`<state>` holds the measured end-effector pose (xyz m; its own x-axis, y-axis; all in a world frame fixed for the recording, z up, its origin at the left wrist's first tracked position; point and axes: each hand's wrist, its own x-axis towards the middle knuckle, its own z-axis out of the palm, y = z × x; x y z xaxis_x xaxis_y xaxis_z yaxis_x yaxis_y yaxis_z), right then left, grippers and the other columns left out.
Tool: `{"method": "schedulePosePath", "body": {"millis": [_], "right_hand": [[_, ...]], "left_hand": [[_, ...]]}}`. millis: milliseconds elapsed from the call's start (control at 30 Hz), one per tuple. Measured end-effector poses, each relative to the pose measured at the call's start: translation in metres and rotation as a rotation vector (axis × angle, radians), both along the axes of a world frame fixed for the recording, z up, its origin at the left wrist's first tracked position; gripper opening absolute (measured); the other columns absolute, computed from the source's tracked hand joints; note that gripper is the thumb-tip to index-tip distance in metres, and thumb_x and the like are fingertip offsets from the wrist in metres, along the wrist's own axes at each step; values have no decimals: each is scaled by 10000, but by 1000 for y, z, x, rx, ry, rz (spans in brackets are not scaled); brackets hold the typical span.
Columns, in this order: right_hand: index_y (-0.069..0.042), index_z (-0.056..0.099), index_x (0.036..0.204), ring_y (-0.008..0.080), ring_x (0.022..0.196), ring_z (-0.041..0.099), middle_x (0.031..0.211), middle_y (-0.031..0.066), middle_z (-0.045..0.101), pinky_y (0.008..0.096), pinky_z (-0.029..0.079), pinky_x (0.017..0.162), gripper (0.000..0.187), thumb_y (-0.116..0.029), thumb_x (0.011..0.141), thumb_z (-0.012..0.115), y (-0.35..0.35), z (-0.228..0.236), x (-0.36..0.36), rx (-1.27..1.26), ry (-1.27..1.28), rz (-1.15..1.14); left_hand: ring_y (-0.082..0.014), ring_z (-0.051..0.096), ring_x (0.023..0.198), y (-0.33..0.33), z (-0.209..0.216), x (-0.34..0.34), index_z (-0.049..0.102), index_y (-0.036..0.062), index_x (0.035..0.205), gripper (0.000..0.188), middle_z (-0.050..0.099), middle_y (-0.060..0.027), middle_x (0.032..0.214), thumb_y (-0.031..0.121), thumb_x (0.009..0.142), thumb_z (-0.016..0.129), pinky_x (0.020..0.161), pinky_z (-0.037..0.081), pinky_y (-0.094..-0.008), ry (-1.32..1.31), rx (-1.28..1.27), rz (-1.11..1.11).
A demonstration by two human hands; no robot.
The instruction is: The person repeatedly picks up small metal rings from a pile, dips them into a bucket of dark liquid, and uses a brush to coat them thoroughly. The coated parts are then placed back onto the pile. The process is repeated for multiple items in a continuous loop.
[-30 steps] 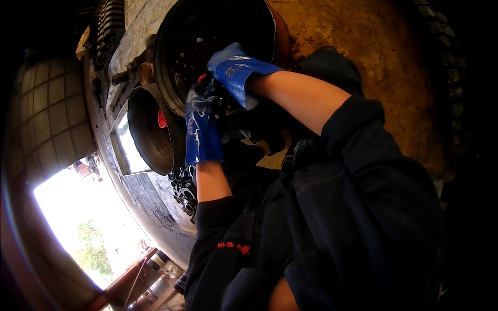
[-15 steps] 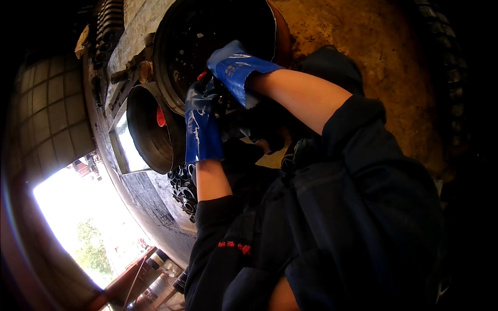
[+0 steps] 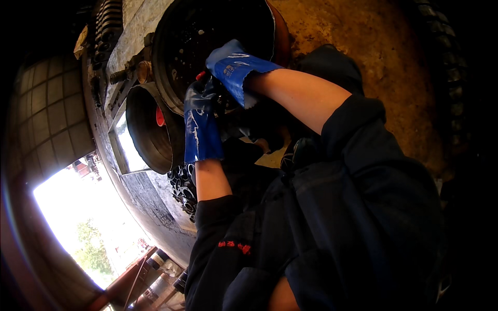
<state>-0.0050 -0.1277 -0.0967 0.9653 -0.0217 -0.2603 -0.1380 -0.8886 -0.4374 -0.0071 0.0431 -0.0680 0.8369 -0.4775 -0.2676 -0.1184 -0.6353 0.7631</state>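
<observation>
Both my hands wear long blue rubber gloves and meet over the near edge of a large round drum [image 3: 281, 39], whose dark inside shows pale flecks. My left hand [image 3: 199, 106] reaches up from below, its fingers bent and closed round something dark that I cannot make out. A small red piece [image 3: 200, 75] shows at its fingertips. My right hand [image 3: 228, 62] comes across from the right and lies just over the left fingers. Its own fingers point down, hidden behind the glove.
Left of the drum stands a round metal tub [image 3: 150, 140] with a red object [image 3: 160, 116] inside. Several dark rings [image 3: 182, 192] lie in a heap below it. A stained brown floor [image 3: 394, 67] spreads to the right, with a dark ribbed shape [image 3: 448, 78] along the far right.
Almost nothing differs. Both gloved hands have shifted very slightly to the left, still together at the drum's edge.
</observation>
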Motion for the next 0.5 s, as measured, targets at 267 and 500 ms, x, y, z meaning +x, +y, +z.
{"method": "schedulePosePath", "body": {"millis": [267, 500], "right_hand": [[-133, 792, 1095, 260, 999, 736, 1073, 55, 770, 427, 565, 787, 213, -200, 921, 687, 2, 0, -3, -9, -33, 1], [-140, 787, 1113, 257, 984, 740, 1088, 54, 769, 424, 574, 768, 221, -208, 923, 697, 1, 3, -4, -12, -30, -2]], "left_hand": [[-154, 639, 936, -2, 5, -5, 672, -25, 1194, 366, 723, -71, 1031, 297, 1032, 609, 849, 494, -310, 4, -3, 23], [-157, 641, 926, -12, 13, -10, 671, -27, 1194, 369, 722, -72, 1019, 298, 1029, 614, 840, 496, -311, 19, -3, 54]]}}
